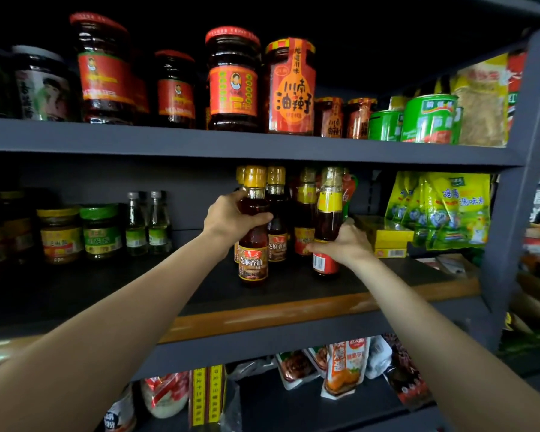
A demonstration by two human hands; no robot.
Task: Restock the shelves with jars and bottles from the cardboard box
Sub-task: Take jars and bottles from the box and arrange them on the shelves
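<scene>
2 hands fwd, each round a shelf bottle.

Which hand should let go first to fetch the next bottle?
Probably left. Its sesame oil bottle seems to stand flat on the middle shelf; the left hand just steadies it. The right hand holds a red-label bottle.

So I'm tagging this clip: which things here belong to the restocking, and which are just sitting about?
In the job:
- left hand, grip on the sesame oil bottle
- right hand, grip on the dark bottle with a red label
- middle shelf

Just there:
- chilli sauce jars
- green cans
- yellow seasoning packets
- clear bottles
</scene>
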